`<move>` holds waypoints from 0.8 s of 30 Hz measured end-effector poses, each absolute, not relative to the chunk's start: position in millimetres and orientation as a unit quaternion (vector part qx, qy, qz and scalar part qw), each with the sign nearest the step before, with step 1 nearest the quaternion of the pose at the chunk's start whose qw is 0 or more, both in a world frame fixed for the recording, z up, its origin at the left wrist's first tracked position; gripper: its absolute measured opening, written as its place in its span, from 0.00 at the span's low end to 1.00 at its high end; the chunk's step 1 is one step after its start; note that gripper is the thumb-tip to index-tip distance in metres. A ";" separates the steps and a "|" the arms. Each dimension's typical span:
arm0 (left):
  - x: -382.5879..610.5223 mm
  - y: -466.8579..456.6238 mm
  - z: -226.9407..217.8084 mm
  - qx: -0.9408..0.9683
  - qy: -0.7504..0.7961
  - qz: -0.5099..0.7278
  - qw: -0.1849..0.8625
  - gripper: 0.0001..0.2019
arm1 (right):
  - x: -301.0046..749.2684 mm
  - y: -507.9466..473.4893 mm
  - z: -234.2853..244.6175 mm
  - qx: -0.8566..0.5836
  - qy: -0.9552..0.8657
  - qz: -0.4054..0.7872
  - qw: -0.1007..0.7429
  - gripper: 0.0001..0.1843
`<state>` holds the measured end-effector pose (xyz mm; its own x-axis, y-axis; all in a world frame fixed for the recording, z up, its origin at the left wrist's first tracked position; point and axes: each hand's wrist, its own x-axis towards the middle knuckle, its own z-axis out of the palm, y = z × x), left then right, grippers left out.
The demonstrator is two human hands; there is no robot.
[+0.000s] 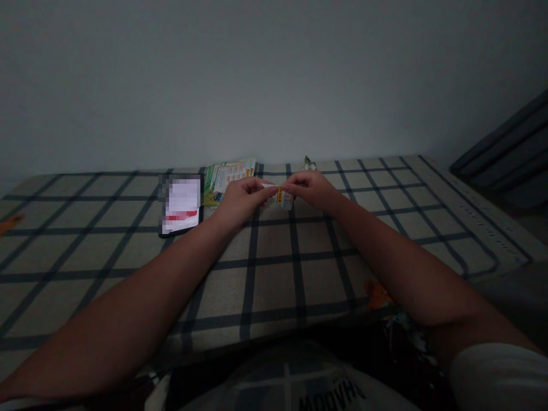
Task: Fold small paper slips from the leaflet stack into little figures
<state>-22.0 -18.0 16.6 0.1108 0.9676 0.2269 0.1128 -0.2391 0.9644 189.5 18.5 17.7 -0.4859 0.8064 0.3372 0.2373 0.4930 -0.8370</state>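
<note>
On the left of the checked tablecloth (274, 285), a tablet or large phone (183, 202) lies lit beside overlapping printed leaflets (229, 176). Next, your left hand (240, 198) pinches thumb against fingers on the left end of a small printed slip (285, 197), which hangs between your hands, over the cloth. It looks like paper: light, thin, pliable, probably easy to crease or tear, so hold it lightly by opposite edges. Your right hand (314, 191), fingers curled, pinches its upper right edge. Just beyond sits a small, partly hidden object (309, 164).
</note>
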 end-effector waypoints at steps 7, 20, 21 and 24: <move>-21.5 -13.4 13.7 0.580 0.432 0.513 0.462 0.14 | 188.6 20.5 13.9 -0.329 -0.758 0.439 0.354 0.21; -20.9 -17.4 14.3 0.611 0.413 0.505 0.448 0.17 | 191.4 23.8 12.7 -0.345 -0.755 0.456 0.322 0.21; -20.9 -17.2 14.2 0.606 0.419 0.504 0.451 0.14 | 191.5 24.1 12.9 -0.339 -0.764 0.441 0.327 0.20; -20.9 -16.3 13.7 0.595 0.438 0.504 0.447 0.07 | 191.5 23.1 15.2 -0.325 -0.760 0.431 0.361 0.22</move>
